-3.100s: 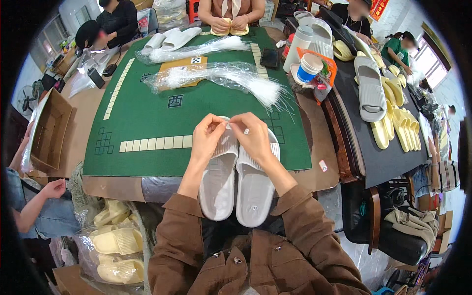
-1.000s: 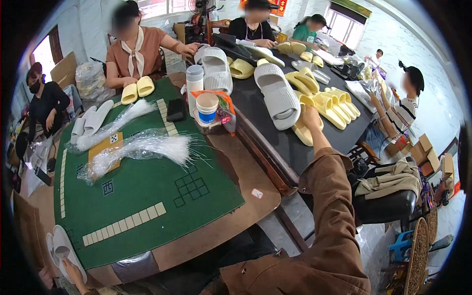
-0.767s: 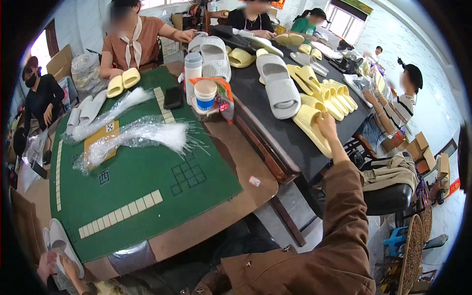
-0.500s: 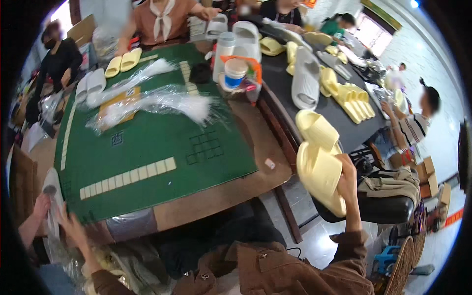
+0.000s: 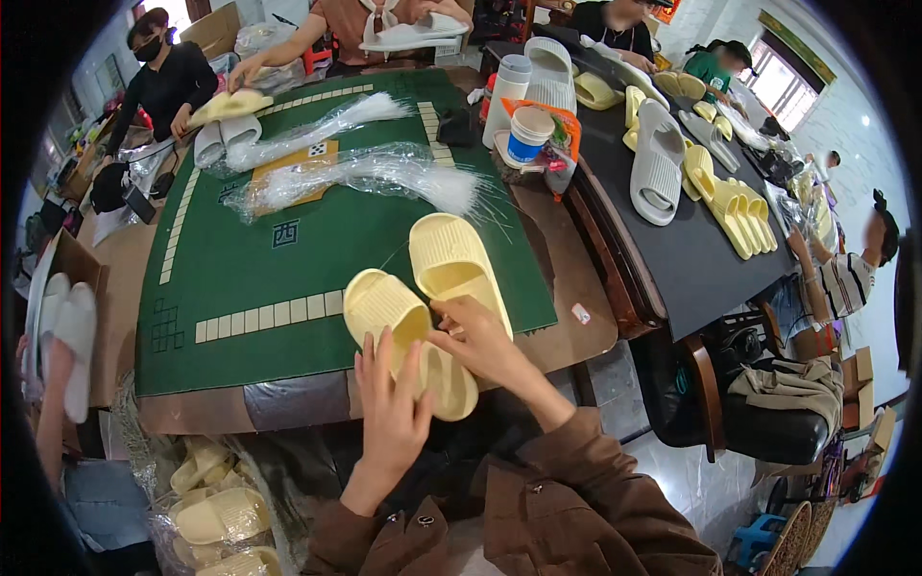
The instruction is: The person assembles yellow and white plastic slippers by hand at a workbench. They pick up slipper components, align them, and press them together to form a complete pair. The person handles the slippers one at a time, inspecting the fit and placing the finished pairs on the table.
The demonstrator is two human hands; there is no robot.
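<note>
A pair of pale yellow slippers, the left slipper (image 5: 386, 307) and the right slipper (image 5: 451, 254), are in front of me over the near edge of the table. My right hand (image 5: 490, 346) reaches between them, with thumb and bent fingers closed at the left slipper's inner edge. The fingers of my left hand (image 5: 392, 413) are spread and upright against that slipper's outer side and sole. Whether the slippers rest on the table edge or are held up, I cannot tell. Two bundles of clear plastic strands (image 5: 355, 182) in film lie beyond them on the green mat (image 5: 230, 269).
Bagged yellow slippers (image 5: 223, 516) lie low at my left. Beside them another person's hand holds whitish slippers (image 5: 73, 336). A dark table (image 5: 696, 288) with grey and yellow slippers is at right, near a black chair (image 5: 778, 413). A cup (image 5: 530, 132) stands at the mat's far right.
My right hand has brought the yellow slippers from the right to the middle. My left hand has come over from the grey slipper at far left. Across the table, a person's hand now lifts yellow slippers.
</note>
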